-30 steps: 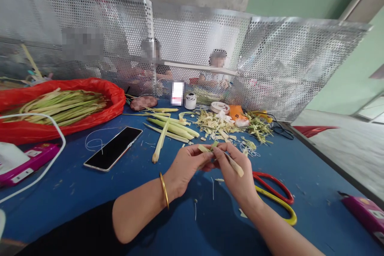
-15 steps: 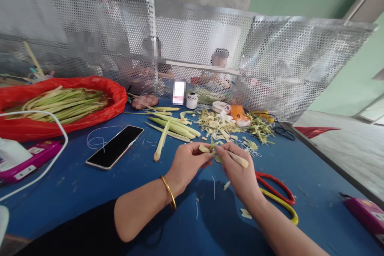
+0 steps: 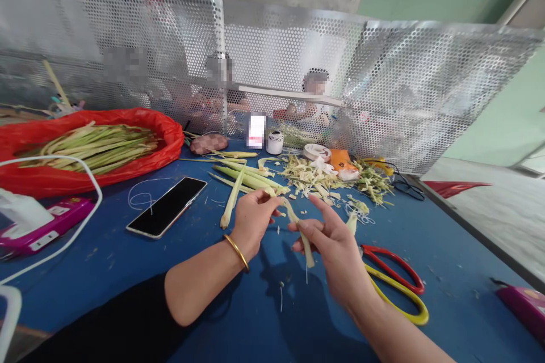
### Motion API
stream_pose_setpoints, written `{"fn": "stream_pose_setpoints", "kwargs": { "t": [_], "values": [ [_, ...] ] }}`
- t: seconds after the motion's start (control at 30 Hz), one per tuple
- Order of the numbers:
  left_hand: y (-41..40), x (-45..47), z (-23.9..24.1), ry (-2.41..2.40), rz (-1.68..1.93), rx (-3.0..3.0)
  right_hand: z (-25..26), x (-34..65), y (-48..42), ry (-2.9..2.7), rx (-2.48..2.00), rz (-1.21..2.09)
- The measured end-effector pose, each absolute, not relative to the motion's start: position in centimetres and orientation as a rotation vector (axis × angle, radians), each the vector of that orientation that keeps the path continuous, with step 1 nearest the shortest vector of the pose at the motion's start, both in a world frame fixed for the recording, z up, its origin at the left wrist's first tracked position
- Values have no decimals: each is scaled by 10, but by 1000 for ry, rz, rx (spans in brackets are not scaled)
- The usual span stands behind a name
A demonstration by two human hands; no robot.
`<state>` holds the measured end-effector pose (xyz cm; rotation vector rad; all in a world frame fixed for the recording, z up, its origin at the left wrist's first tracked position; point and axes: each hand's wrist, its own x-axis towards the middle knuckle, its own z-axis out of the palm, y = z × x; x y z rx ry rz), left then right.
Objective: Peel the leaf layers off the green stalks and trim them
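My left hand (image 3: 252,220), with a gold bangle on the wrist, pinches the upper end of a pale green stalk piece (image 3: 299,231) above the blue table (image 3: 106,272). My right hand (image 3: 330,241) holds the same piece lower down between thumb and fingers, and the piece's lower end points down toward the table. The right index finger is stretched out. Several trimmed stalks (image 3: 244,180) lie just beyond my hands, beside a heap of cut scraps (image 3: 310,174).
A red bag of long stalks (image 3: 89,144) lies at the left. A phone (image 3: 167,206), red and yellow scissors (image 3: 395,283), pink boxes (image 3: 42,229) and a white cable sit on the table. A perforated metal screen (image 3: 272,74) stands behind, with people working beyond it.
My hands have drawn apart. The stalk piece, earlier held level between them, now hangs slanted from the left hand down through the right.
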<state>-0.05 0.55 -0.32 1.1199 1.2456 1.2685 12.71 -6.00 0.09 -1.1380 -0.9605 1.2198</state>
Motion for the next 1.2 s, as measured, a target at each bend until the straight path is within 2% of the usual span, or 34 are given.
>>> {"fn": "stream_pose_setpoints", "kwargs": {
  "t": [0.3,0.37,0.53,0.67,0.87,1.2],
  "values": [
    [-4,-3,6,818,823,1297,14,148,-50,-1153,-992,1159],
    [-5,-4,9,769,738,1290,12,153,-46,-1208,-1111,1003],
    [-6,-6,12,685,583,1316,6,159,-42,-1557,-1280,306],
    [-7,-5,13,693,546,1317,1,158,-44,-1755,-1476,110],
    [-12,-4,12,717,522,1282,-2,156,-45,-1730,-1655,112],
    [-15,7,1,916,806,1341,-5,155,-34,-1556,-1645,491]
  ]
}}
